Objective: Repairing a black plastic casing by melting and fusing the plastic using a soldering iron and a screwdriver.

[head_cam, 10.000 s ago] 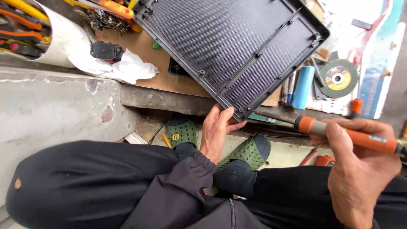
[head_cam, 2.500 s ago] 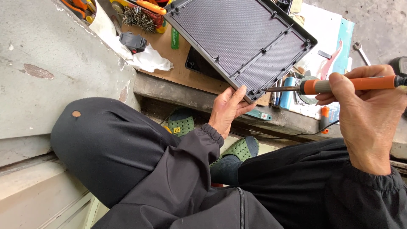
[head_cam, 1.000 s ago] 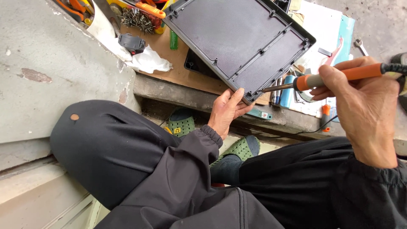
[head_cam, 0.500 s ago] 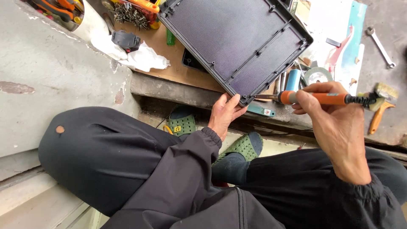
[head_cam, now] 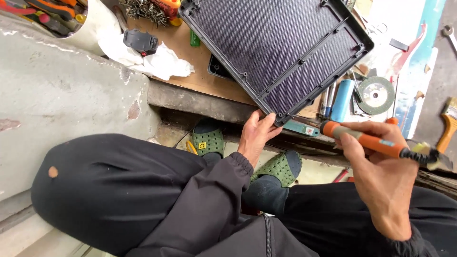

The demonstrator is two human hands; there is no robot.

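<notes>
— What have your hands got, nearest first?

— My right hand (head_cam: 381, 166), lower right of the frame, has its fingers wrapped tight around an orange-handled screwdriver (head_cam: 369, 142). My left hand (head_cam: 254, 138), at centre, pinches the near corner of a black panel (head_cam: 276, 45).

— And beyond that?

— The panel tilts up over the brown surface (head_cam: 183, 47) at upper centre; a grinding disc (head_cam: 375, 94) lies to its right.
</notes>
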